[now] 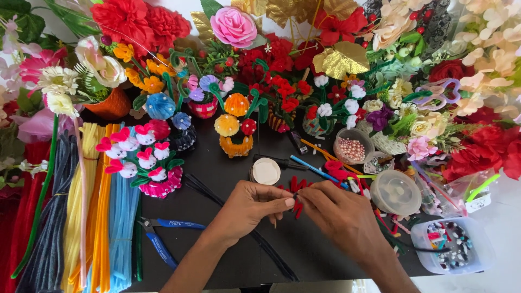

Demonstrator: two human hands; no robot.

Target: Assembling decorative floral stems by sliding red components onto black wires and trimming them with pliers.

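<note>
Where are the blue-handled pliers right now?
In the head view, the blue-handled pliers lie on the black table, left of the left hand and just right of the blue pipe cleaners.

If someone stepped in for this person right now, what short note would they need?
Left hand and right hand: fingertips meet over the dark table, pinching a thin dark stem amid a red pipe-cleaner piece; what each grip holds is too small to tell.
Nearby: blue-handled pliers at left, pipe-cleaner bundles beyond them, a round white lid above the hands, a bead bowl.
Done: several small flower pots stand finished.
Left: the red piece looks unfinished.
</note>
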